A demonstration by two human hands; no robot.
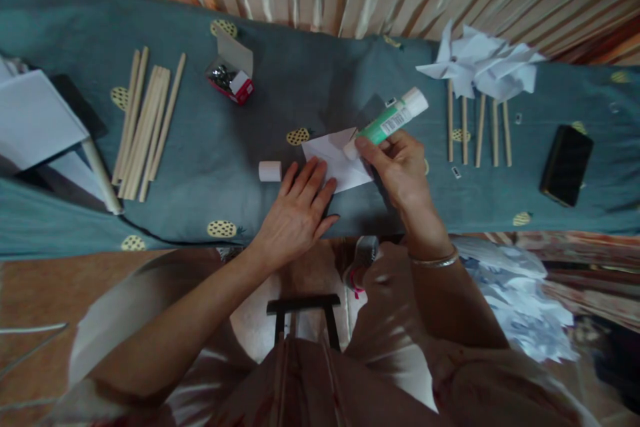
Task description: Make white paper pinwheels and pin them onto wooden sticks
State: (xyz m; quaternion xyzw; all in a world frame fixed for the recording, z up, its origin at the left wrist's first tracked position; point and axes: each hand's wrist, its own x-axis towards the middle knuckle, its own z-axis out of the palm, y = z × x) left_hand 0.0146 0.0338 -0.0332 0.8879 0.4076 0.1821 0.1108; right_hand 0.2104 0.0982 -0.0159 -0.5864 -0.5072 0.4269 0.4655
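Note:
A small square of white paper point(340, 163) lies on the cloth in front of me, with crease or fold lines running across it. My left hand point(300, 207) rests flat on its left side, fingers spread. Wrapped in my right hand point(400, 167) is a green and white glue stick point(393, 119), tilted so that its uncapped end touches the paper near the middle. The white glue cap point(270, 171) sits on its own just left of my left fingertips.
Wooden sticks point(147, 127) and a paper stack point(40, 120) lie left. A small red box point(233, 80) of metal pins or clips stands behind. Paper pinwheels point(480, 63) on sticks and a black phone point(567, 165) lie right. A bag of white paper pieces point(520, 300) is below the table's right side.

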